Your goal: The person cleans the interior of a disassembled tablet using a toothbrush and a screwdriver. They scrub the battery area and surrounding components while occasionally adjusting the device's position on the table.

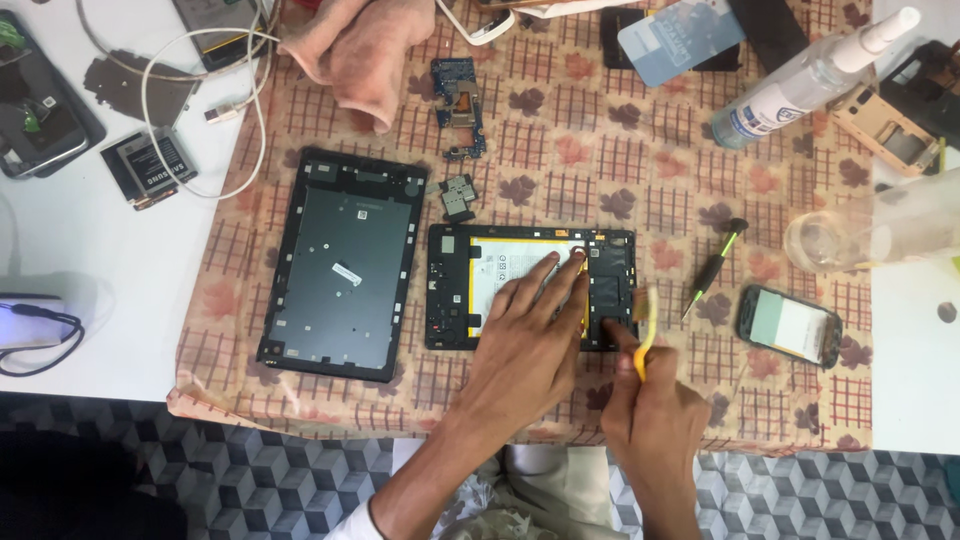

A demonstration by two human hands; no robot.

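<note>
Two hands work on the opened tablet (pixel 530 286) lying on the patterned cloth (pixel 600 160): left hand (pixel 525 345) flat, fingers spread on its battery (pixel 505 275); right hand (pixel 655 420) closed around a yellow brush (pixel 645 325), apparently cleaning the frame; light strokes needed next

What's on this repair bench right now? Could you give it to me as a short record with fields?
left hand: flat on the opened tablet, fingers over its battery
right hand: holds a yellow brush at the tablet's right edge
beside tablet: detached back cover, to its left
right of tablet: screwdriver, small phone
surface: patterned cloth
</note>
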